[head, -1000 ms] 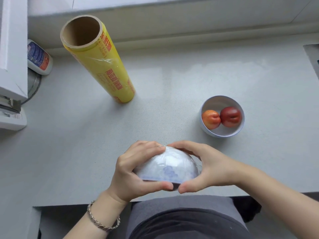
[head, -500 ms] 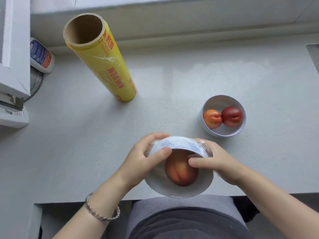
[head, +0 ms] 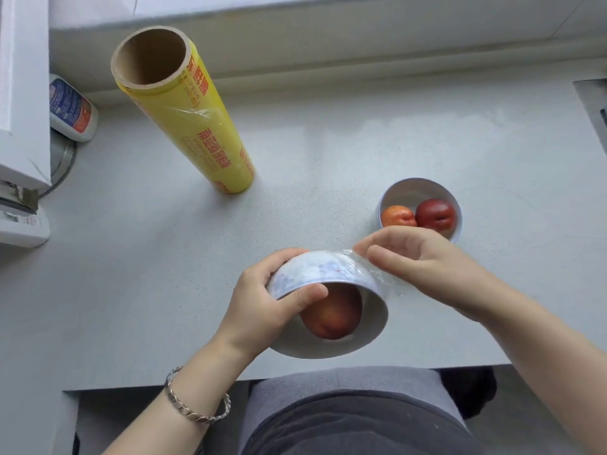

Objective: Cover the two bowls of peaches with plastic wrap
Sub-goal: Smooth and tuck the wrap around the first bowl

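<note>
Near bowl [head: 315, 267]: held over the counter [head: 164, 257] at its front edge; whether its lower rim touches the surface cannot be told.
Wrap [head: 377, 274]: film is drawn over the mouth and down the outer wall, with one peach [head: 331, 316] visible inside.
Left hand [head: 262, 300]: grips the bowl's left side, fingers curled round the wall and thumb laid across the rim.
Right hand [head: 423, 261]: fingers long and close together, tips pressing film onto the upper right wall; no clear pinch.
Orientation: bowl tipped on its side, mouth toward the person, base toward the back wall; its axis runs near-to-far.
Far bowl [head: 417, 185]: upright, two peaches, uncovered.
Roll [head: 193, 126]: stands on end, well apart to the left.
Progress: judged about halfway; first bowl being sealed, second not yet begun.
</note>
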A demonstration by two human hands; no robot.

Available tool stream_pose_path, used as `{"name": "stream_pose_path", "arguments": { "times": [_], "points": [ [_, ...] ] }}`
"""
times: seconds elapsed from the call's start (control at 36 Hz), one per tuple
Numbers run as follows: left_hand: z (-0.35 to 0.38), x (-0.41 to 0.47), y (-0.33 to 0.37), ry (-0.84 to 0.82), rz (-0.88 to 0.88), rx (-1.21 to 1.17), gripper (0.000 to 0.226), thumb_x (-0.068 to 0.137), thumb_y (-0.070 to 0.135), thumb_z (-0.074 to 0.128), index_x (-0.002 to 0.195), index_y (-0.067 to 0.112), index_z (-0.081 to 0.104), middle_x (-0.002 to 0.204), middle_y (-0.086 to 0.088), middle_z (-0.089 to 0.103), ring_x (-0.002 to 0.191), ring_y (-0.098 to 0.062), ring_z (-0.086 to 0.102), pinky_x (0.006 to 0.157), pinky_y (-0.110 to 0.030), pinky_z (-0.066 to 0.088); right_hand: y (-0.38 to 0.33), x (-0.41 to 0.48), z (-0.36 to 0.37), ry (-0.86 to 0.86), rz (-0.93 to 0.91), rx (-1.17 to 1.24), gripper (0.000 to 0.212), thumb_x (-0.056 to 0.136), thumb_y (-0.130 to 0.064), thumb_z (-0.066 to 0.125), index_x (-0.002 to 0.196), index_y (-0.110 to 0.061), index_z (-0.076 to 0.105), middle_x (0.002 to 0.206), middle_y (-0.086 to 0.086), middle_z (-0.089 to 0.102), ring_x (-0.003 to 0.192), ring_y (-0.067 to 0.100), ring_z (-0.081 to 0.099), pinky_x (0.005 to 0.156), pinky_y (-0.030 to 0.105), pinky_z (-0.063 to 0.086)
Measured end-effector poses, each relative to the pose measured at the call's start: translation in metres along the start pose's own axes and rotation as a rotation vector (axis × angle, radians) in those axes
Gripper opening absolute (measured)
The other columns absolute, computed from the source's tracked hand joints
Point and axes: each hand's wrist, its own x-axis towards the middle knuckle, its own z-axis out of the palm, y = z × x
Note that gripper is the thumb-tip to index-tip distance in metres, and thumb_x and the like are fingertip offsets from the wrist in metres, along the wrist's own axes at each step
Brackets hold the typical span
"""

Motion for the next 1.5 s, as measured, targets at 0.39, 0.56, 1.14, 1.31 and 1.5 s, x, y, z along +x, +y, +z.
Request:
{"name": "stream_pose_path", "arguments": {
  "times": [0.39,0.56,1.14,1.31,1.5],
  "points": [
    [-0.01,-0.006,-0.008,-0.064,0.038,0.084,0.067,0.041,0.082,0.066,0.093,0.041,0.065,0.099,0.019,0.067,0.094,-0.002,0.061,0.081,-0.013,0.045,0.004,0.008,0.01,-0.001,0.008,0.317,0.023,0.065,-0.032,0.063,0.074,-0.01,0.065,0.072,-0.006,0.064,0.073,0.002,0.056,0.079,0.019,0.042],
    [-0.013,-0.007,-0.004,-0.165,0.16,0.138,0.058,0.048,0.082,0.063,0.099,0.054,0.059,0.104,0.025,0.063,0.095,0.005,0.059,0.084,-0.01,0.042,0.005,0.012,0.029,0.05,0.115,0.654,0.021,0.067,-0.023,0.059,0.076,-0.004,0.062,0.071,-0.001,0.071,0.067,0.009,0.066,0.064,0.019,0.055],
    [-0.01,-0.022,-0.017,-0.04,0.271,0.086,0.059,0.053,0.078,0.067,0.104,0.049,0.061,0.103,0.027,0.064,0.094,0.003,0.061,0.083,-0.01,0.043,0.015,-0.001,0.019,0.389,0.033,0.145,0.01,0.074,-0.014,0.074,0.066,-0.017,0.068,0.06,-0.01,0.068,0.061,-0.001,0.06,0.061,0.008,0.046],
    [-0.01,-0.021,-0.02,0.023,0.203,0.092,0.058,0.047,0.081,0.067,0.101,0.059,0.06,0.101,0.03,0.065,0.094,0.005,0.061,0.081,-0.007,0.042,0.007,-0.035,0.031,0.121,-0.447,-0.123,0.028,0.084,-0.04,0.06,0.092,-0.017,0.073,0.098,-0.013,0.071,0.096,-0.001,0.063,0.084,0.011,0.044],
    [-0.008,-0.02,-0.012,-0.027,0.255,0.12,0.058,0.055,0.077,0.065,0.106,0.05,0.06,0.105,0.033,0.063,0.098,0.007,0.061,0.085,-0.008,0.042,0.006,-0.024,0.042,-0.078,-0.402,-0.37,0.072,0.064,-0.059,0.068,0.126,-0.024,0.056,0.126,-0.025,0.051,0.12,-0.011,0.044,0.101,0.009,0.032]
  ]
}}
